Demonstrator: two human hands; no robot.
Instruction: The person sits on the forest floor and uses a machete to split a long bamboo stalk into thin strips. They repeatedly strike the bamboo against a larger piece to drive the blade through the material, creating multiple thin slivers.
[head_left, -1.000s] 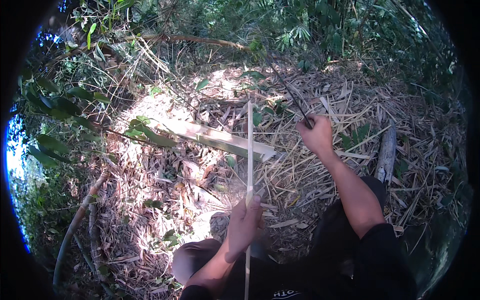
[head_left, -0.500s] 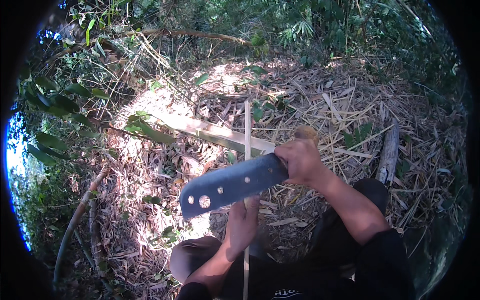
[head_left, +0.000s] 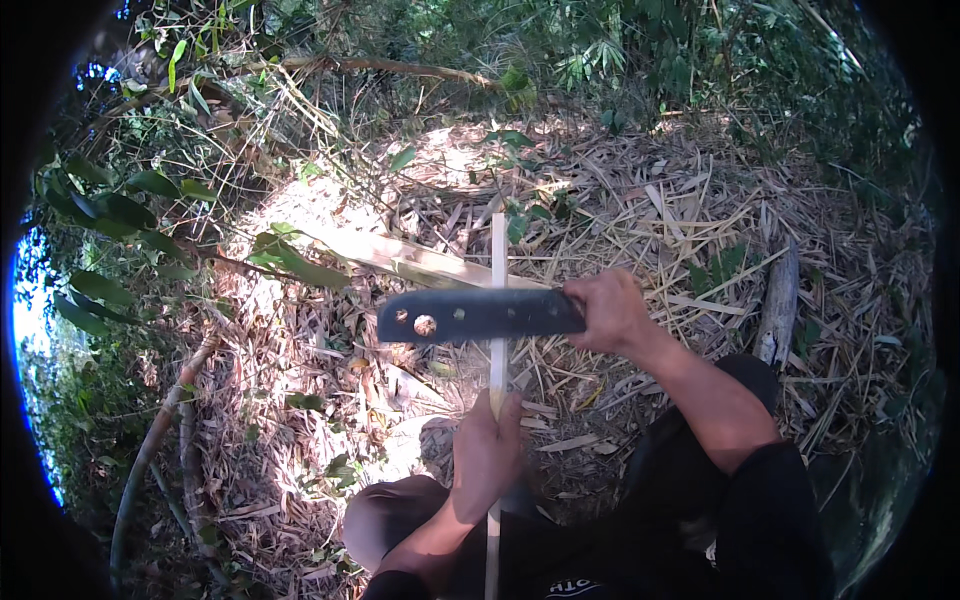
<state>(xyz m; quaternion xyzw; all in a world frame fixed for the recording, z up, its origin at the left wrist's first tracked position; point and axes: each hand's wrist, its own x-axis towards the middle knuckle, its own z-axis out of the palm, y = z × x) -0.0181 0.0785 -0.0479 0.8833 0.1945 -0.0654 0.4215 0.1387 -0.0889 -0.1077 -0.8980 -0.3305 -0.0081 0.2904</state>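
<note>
A pale, narrow wooden strip [head_left: 498, 250] runs nearly straight away from my body. My left hand [head_left: 487, 445] is closed round it at about its middle, and its lower end passes down in front of my dark shirt. Across the strip, beyond the left hand, lies the broad dark blade of a cleaver-like knife [head_left: 480, 315] with several round holes in it. My right hand [head_left: 610, 312] grips that knife by its handle, which the fingers mostly hide. The blade covers a short length of the strip; whether its edge touches the wood I cannot tell.
A wider split length of pale wood [head_left: 400, 256] lies on the dry leaf litter beyond the knife. Thin shavings [head_left: 690, 235] are scattered to the right, near a grey log [head_left: 778, 305]. Leafy branches [head_left: 130, 210] hang at the left, above a bent stem [head_left: 150, 440].
The knife has swung from a slant to nearly level and moved farther from my body along the strip. My left hand still holds the strip in nearly the same place.
</note>
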